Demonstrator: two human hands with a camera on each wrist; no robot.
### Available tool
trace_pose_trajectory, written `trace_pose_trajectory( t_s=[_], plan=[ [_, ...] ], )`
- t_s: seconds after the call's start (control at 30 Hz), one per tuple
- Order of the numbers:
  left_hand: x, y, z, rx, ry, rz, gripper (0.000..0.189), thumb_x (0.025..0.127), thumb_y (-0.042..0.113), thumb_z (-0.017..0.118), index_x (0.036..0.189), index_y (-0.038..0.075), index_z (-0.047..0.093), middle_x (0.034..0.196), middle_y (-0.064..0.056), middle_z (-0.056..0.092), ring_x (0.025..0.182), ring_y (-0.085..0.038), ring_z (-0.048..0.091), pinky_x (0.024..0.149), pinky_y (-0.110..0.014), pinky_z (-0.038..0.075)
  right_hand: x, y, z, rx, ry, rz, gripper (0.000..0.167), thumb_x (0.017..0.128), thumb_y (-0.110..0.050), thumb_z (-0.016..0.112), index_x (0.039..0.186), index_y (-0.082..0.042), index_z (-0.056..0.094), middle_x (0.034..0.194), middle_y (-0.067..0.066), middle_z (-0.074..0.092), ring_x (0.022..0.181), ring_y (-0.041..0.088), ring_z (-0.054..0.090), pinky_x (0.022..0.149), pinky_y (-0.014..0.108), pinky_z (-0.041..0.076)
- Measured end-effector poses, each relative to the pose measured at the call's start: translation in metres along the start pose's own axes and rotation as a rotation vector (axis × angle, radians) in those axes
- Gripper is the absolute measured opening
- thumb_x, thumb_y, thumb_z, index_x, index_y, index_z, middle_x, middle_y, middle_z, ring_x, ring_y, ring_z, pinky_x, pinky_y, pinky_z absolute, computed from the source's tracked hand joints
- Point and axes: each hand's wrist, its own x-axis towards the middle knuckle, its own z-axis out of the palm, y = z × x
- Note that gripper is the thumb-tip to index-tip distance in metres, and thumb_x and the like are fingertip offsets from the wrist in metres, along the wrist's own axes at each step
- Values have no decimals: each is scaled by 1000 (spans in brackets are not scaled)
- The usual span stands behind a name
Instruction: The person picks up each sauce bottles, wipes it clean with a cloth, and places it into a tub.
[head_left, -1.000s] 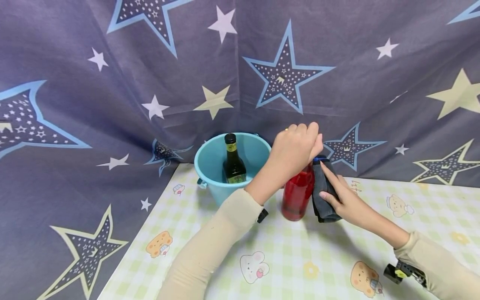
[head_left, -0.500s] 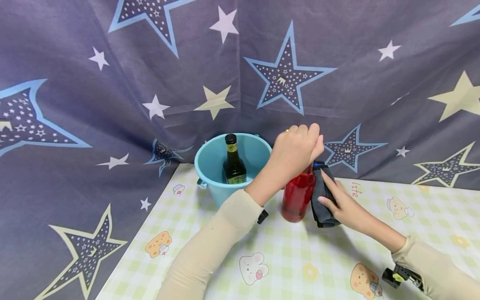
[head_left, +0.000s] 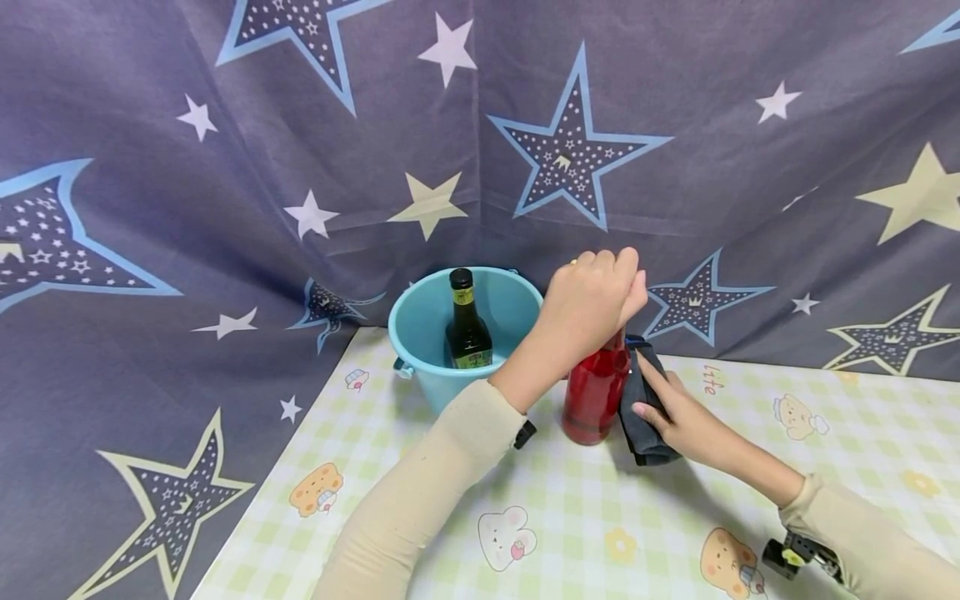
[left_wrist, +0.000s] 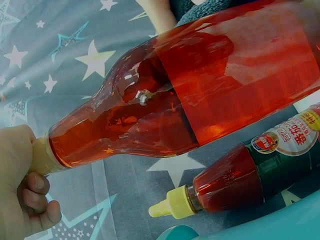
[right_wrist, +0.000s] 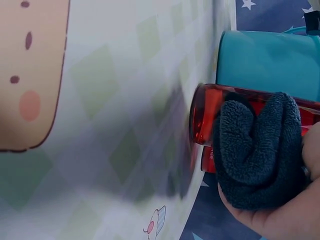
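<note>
A tall bottle of red liquid (head_left: 591, 404) stands upright on the table. My left hand (head_left: 588, 302) grips it at the top; in the left wrist view the fingers curl round its pale cap (left_wrist: 45, 157). My right hand (head_left: 690, 427) holds a folded dark grey towel (head_left: 643, 421), thumb on the near face, along the bottle's right side. From the right wrist the towel's thick plush folds (right_wrist: 255, 155) overlap the lower bottle (right_wrist: 204, 120). The bottle's neck is mostly hidden behind my left hand in the head view.
Left of the bottle stands a light blue bucket (head_left: 431, 367) with a dark sauce bottle (head_left: 468, 329) inside. A ketchup bottle (left_wrist: 227, 180) with a yellow nozzle shows beyond the red bottle in the left wrist view. A starry curtain (head_left: 697, 125) hangs behind the checked tablecloth (head_left: 585, 508).
My right hand has slid the towel a little down the side of the red bottle and toward me. My left hand stays on the bottle's top, and the bottle keeps its place.
</note>
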Motion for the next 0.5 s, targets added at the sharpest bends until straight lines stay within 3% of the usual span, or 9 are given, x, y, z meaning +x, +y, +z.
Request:
trace_pose_trajectory(
  t_s=[0.17, 0.3, 0.5],
  plan=[
    [0, 0, 0, 0, 3, 1, 25, 101, 28, 51, 81, 16, 58, 58, 3, 53, 50, -11, 48, 44, -18, 32, 0, 1, 1, -13, -19, 0, 73, 103, -13, 58, 163, -8, 17, 124, 35, 50, 103, 39, 59, 86, 51, 50],
    [0, 0, 0, 5, 14, 3, 25, 101, 28, 51, 80, 16, 58, 57, 3, 52, 49, -11, 48, 44, -18, 32, 1, 1, 2, -34, -32, 10, 72, 103, -15, 58, 163, -9, 18, 116, 30, 52, 92, 30, 59, 80, 44, 49],
    [0, 0, 0, 8, 19, 4, 25, 101, 28, 51, 81, 15, 58, 57, 3, 52, 49, -11, 47, 44, -18, 32, 4, 0, 2, -70, -54, 19, 67, 102, -13, 61, 157, 4, 28, 110, 29, 52, 80, 23, 57, 72, 37, 46]
  ],
)
